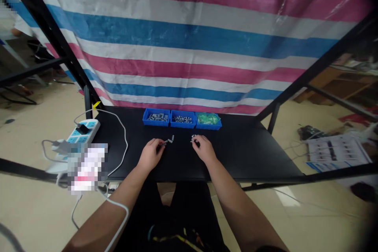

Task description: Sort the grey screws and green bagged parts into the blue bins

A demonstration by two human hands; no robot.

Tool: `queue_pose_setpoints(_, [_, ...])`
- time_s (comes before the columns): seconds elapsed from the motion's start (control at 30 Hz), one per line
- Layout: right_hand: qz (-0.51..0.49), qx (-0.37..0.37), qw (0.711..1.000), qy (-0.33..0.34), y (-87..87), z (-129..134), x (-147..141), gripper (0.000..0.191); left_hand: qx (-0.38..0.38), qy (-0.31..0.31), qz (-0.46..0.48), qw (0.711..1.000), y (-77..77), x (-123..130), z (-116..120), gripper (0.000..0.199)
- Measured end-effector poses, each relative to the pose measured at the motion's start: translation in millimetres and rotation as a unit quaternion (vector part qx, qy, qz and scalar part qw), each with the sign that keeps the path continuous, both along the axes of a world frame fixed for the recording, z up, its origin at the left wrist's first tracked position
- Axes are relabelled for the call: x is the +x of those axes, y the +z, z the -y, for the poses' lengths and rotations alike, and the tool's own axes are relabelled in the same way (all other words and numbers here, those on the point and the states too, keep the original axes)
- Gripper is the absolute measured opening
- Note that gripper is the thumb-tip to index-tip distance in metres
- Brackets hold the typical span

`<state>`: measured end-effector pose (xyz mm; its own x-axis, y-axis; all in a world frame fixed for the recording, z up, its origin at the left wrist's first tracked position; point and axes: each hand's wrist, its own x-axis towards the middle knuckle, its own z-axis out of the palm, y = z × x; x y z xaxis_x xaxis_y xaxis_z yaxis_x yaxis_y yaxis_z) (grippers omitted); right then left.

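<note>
Working at a black worktop (pixel 251 157) before a pink, white and blue striped tarp (pixel 183 39), a person handles small parts with both bare hands. At far left, a white power strip (pixel 83 132) sits by the worktop's edge, its white cable (pixel 125 141) curving down near the left hand (pixel 150 154). Those fingers (pixel 158 142) close narrowly on a small dark part (pixel 163 144), a grey metal piece (pixel 171 139) just beyond them; whether the two are joined cannot be told. Farther up the worktop, three blue bins (pixel 183 125) stand side by side, holding dark metal parts (pixel 157 117), small silver-and-black parts (pixel 182 119) and green packets (pixel 208 118). At right, the right hand's (pixel 204 149) fingers (pixel 196 141) pinch narrowly on a tiny silver-and-black part (pixel 193 138). A printed sheet (pixel 336 151) lies on the floor at far right.
</note>
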<state>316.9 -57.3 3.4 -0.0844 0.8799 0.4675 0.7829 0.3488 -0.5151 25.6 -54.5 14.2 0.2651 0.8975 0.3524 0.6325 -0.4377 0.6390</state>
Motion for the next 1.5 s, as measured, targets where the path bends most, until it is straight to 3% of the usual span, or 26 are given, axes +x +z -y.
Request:
queue_pose_setpoints(0.3, [-0.038, 0.016, 0.999, 0.014, 7.9, 0, -3, 0.011, -0.054, 0.005, 0.110, 0.992, 4.7, -1, -4, 0.011])
queue_pose_setpoints(0.4, [-0.079, 0.035, 0.996, 0.000, 23.4, -18, -8, 0.009, -0.027, 0.029, 0.147, 0.988, 29.4, 5, -22, 0.014])
queue_pose_setpoints(0.53, [-0.108, 0.067, 0.991, -0.049, 53.8, -54, -20, 0.013, 0.093, 0.065, 0.139, 0.984, 80.7, 10, -63, 0.013])
queue_pose_setpoints(0.6, [-0.090, 0.034, 0.993, -0.070, 62.5, -67, -23, 0.017, 0.115, 0.089, 0.032, 0.989, 99.8, 10, -80, 0.010])
queue_pose_setpoints(0.67, [-0.055, -0.024, 0.995, -0.082, 62.7, -70, -21, 0.022, 0.105, 0.131, -0.087, 0.982, 107.4, 9, -87, 0.020])
queue_pose_setpoints(0.77, [-0.028, -0.083, 0.993, -0.079, 50.6, -54, -15, 0.010, 0.068, 0.122, -0.139, 0.980, 95.8, 9, -76, 0.019])
queue_pose_setpoints(0.9, [0.013, -0.140, 0.987, -0.081, 32.8, -26, -12, 0.006, -0.042, 0.004, -0.135, 0.990, 56.3, 11, -47, 0.020])
queue_pose_setpoints(1.0, [0.045, -0.160, 0.982, -0.084, 29.6, -22, -17, 0.004, -0.058, -0.030, -0.158, 0.985, 33.1, 15, -37, 0.019])
queue_pose_setpoints(1.07, [0.056, -0.163, 0.982, -0.080, 31.2, -26, -23, 0.008, -0.062, -0.032, -0.169, 0.983, 26.4, 18, -37, 0.015])
queue_pose_setpoints(1.23, [0.081, -0.162, 0.980, -0.076, 36.3, -40, -39, 0.020, -0.068, -0.025, -0.187, 0.980, 27.0, 17, -44, 0.015])
queue_pose_setpoints(1.33, [0.112, -0.169, 0.977, -0.070, 39.8, -47, -47, 0.010, -0.083, -0.014, -0.189, 0.978, 30.1, 13, -45, 0.016])
queue_pose_setpoints(1.5, [0.117, -0.173, 0.974, -0.087, 59.3, -61, -52, 0.008, -0.028, 0.032, -0.140, 0.989, 56.1, 5, -62, 0.015])
